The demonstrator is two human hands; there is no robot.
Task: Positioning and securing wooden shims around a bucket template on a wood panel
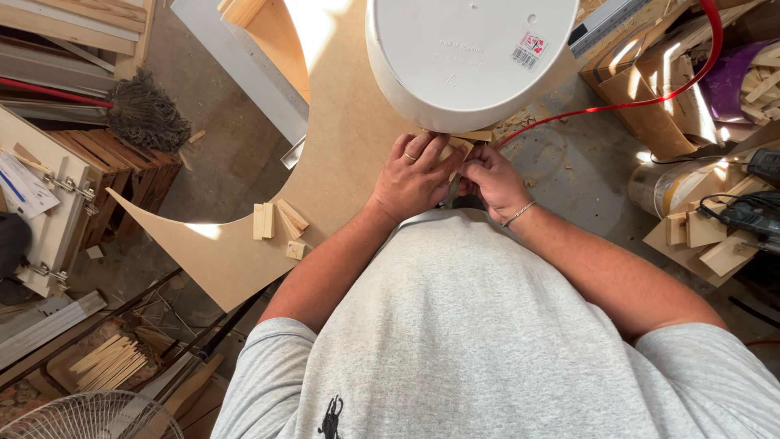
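Observation:
My left hand, with a ring on one finger, and my right hand, with a thin bracelet at the wrist, meet close to my belly. Both pinch small pale wooden pieces at the edge of a curved brown fibreboard panel. Just beyond my fingers stands an upturned white plastic bucket, which hides part of the wood. A little cluster of wooden blocks lies on the panel to the left of my left forearm.
A red hose curves across the concrete floor at the right, near cardboard, a paint can and a power tool on wood scraps. At left are a mop head, wooden cabinets, stick bundles and a fan.

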